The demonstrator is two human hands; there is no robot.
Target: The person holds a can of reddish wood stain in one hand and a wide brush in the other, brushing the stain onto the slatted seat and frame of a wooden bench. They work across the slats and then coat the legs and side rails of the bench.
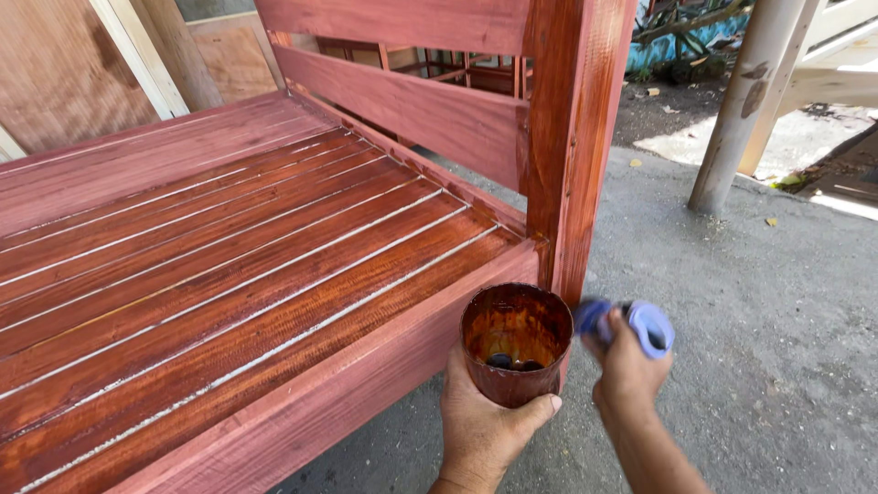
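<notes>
The left hand point(485, 425) grips a stain-coated cup point(515, 343) from below, beside the red-brown wooden bed frame point(238, 274). The right hand point(629, 366) holds a blurred blue object point(640, 322) next to the corner post point(572, 146), above the concrete floor point(759, 348).

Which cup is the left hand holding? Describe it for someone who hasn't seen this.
Find the red-stained slatted wooden bench and follow its front rail to the corner post. Just below, the left hand holds a small round cup, brown-streaked inside, the only container here.

An outdoor woodworking yard: freshly stained slatted bed frame point(229, 265), plywood sheets point(64, 64), concrete ground point(750, 348).
</notes>
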